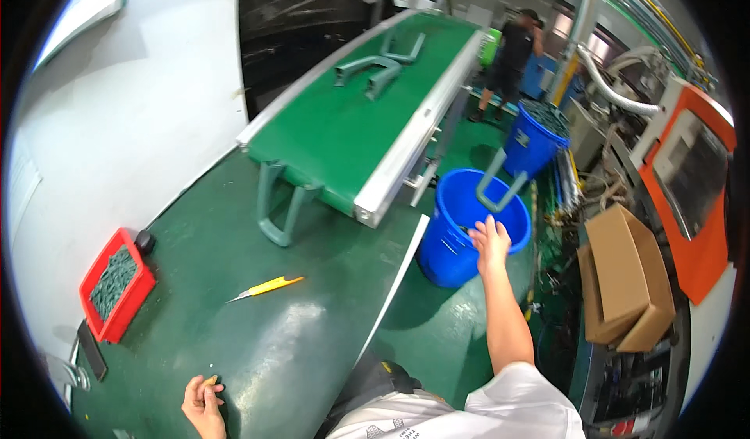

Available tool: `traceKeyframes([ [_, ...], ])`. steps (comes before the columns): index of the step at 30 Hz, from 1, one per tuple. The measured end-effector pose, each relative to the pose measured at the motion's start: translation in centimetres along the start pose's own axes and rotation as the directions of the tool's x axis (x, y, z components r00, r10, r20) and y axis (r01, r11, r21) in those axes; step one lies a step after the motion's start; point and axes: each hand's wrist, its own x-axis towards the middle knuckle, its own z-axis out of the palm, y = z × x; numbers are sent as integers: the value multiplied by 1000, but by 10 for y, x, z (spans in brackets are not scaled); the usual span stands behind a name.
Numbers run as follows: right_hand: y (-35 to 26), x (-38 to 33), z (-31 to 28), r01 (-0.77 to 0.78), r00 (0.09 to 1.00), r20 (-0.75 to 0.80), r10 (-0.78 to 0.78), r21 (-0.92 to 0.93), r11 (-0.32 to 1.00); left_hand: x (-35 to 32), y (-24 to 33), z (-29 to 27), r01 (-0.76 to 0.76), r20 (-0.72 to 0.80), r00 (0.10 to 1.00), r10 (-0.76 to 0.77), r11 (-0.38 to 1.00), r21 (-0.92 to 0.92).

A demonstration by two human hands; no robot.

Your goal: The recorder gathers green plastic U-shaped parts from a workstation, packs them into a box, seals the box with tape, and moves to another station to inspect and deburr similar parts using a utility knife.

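My right hand [491, 244] reaches over a blue bin [444, 240], its fingers apart and holding nothing. Just beyond the fingertips, a grey-green U-shaped plastic part [492, 203] hangs tilted over the bin's mouth, with a gap between it and the hand. Low on the left, my left hand [203, 406] is loosely curled above the green table [195, 259]; a small yellowish bit shows at its fingertips, too small to name. A yellow-handled utility knife [269, 287] lies on the table. Another U-shaped part [283, 228] leans at the conveyor's near end.
More U-shaped parts [371, 70] lie on a green conveyor belt [344, 130]. A red tray [139, 298] of small grey-green pieces stands at left. Behind the bin is a filled blue bin [525, 146]; a cardboard box [621, 283] stands at right. A person [512, 52] stands far back.
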Motion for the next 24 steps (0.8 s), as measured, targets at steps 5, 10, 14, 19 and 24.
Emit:
traceKeyframes([
  [5, 32, -92, 51, 235, 949, 245, -198, -132, 963, 2, 11, 3, 24, -60, 998, -21, 999, 33],
  [10, 46, -171, 165, 142, 725, 681, 100, -290, 947, 1, 10, -2, 35, -36, 999, -36, 999, -12],
  [14, 90, -170, 247, 243, 759, 650, 39, -340, 909, 4, 14, 3, 44, -12, 999, -45, 999, -26],
  [19, 113, -192, 289, 27, 697, 712, 92, -154, 988, 2, 18, -1, 76, -15, 997, -76, 997, 2],
  [24, 72, -272, 281, -231, 284, 951, 123, -57, 971, 10, 21, 0, 140, 7, 990, -140, 989, -39],
])
